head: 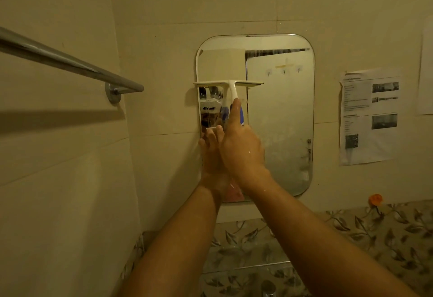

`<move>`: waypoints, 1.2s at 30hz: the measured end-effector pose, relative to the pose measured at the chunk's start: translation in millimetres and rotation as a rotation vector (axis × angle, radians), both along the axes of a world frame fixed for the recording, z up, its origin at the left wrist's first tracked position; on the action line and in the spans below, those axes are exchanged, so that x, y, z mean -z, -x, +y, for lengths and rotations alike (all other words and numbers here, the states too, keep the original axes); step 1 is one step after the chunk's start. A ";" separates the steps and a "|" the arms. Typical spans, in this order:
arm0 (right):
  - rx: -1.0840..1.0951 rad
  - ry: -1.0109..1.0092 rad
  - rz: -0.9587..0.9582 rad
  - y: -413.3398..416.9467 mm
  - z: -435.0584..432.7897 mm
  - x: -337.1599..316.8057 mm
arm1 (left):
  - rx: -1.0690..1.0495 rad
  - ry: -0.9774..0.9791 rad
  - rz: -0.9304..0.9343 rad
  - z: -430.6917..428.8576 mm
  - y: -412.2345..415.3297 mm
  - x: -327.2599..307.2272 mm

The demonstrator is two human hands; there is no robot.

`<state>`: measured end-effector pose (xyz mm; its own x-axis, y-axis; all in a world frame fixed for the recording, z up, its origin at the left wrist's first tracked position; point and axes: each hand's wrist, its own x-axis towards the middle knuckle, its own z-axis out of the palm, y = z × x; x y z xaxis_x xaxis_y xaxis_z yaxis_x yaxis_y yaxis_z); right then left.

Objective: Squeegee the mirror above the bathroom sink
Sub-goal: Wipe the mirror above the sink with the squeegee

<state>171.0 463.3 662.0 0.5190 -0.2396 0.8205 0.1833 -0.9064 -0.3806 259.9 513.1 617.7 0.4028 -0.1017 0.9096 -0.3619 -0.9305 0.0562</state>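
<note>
Right hand (241, 147) wrapped around the handle of a white squeegee (228, 84), index finger stretched straight up along the handle, other fingers curled round it; skin looks wet. Squeegee upright, blade bar horizontal, pressed on the mirror (281, 114) at its left side about mid-height, left end of the blade overhanging the mirror's left edge onto the wall tile (164, 62). Left hand (210, 154) just behind and left of the right one, flat and open, fingers pointing up, at the mirror's left edge, partly hidden by the right hand; whether it grips anything cannot be told. Both bare forearms reach up from the bottom of frame and cross near the wrists. Mirror is a rounded rectangle fixed to beige tiled wall, lower right part hazy and streaked, upper part clearer. Chrome towel bar (70, 62) on the left wall. Printed paper sheet (370, 116) stuck on the wall right of the mirror. Small orange hook (375, 199) below that sheet, above a leaf-pattern tile band (386, 238). Tap top (268, 288) barely visible at the bottom edge.
</note>
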 end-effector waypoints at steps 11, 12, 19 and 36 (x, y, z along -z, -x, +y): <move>-0.029 0.008 0.181 26.1 -4.5 54.4 | -0.206 -0.212 0.024 -0.4 7.8 -7.5; -0.035 0.014 0.182 26.6 -6.0 56.9 | -0.210 -0.202 0.009 -0.7 7.4 -6.5; -0.124 -0.012 0.035 30.2 -16.3 19.1 | -0.202 -0.169 0.005 -5.8 -1.0 -0.4; -0.093 -0.012 -0.053 1.1 -18.5 -110.8 | -0.271 -0.255 0.142 -5.4 0.1 -2.8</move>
<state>169.9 444.9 772.8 0.4956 -0.2019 0.8448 0.2869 -0.8800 -0.3786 259.8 507.8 620.5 0.5663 -0.1896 0.8021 -0.1069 -0.9819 -0.1566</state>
